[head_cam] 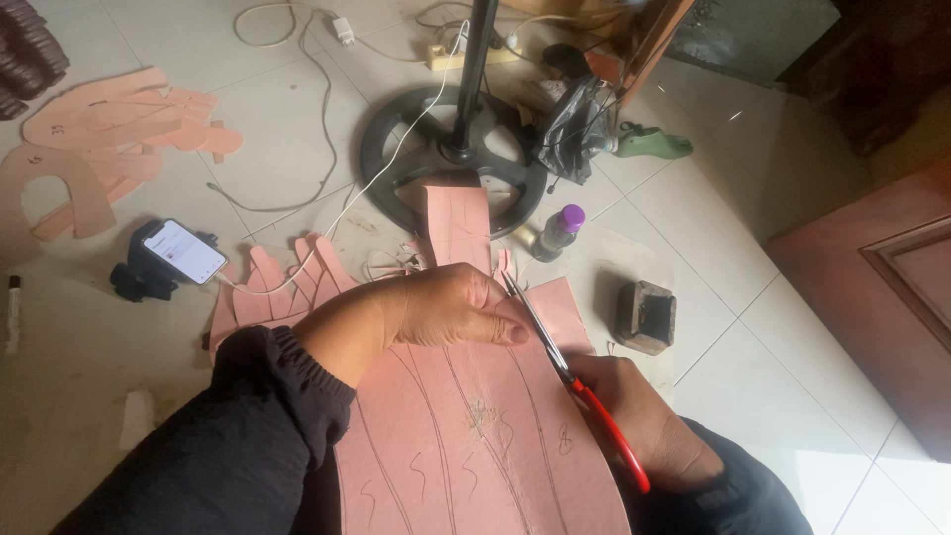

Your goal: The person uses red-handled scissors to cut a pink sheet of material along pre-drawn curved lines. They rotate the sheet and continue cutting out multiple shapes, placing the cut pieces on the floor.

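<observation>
A large pink sheet [475,446] marked with curved pen lines lies in front of me. My left hand [436,309] presses flat on its upper part, fingers pointing right. My right hand [644,416] grips red-handled scissors [565,372], whose blades [525,309] point up along the sheet's right side, just beside my left fingertips. A narrow pink strip [458,226] extends from the sheet toward a fan base.
A black round fan base [396,149] with pole stands ahead. A purple-capped bottle [557,232], a dark wooden block [646,317], a phone [184,252] on a black holder, cut pink pieces [99,139] at left, cables, a green shoe form [654,145], a wooden door [892,297] at right.
</observation>
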